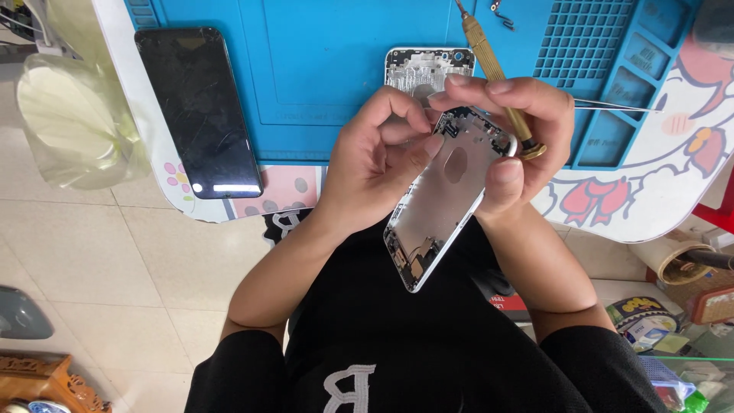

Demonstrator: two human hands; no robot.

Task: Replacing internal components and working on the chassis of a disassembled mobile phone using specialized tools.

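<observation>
Housing (443,200) held tilted above lap, off mat (321,69). Right hand (512,130) clamps top edge, screwdriver (497,73) tucked in. Left hand (375,164) fingertips pinched at top corner. Judgement: steady frame, pull small part gently.

Two phone housings (443,191) (424,73), one black screen (199,107), one screwdriver (493,69), two hands (375,164) (520,130)

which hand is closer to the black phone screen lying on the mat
Left. The left hand pinches at the silver phone housing, beside the black screen; the right hand grips the housing's far side.
</observation>
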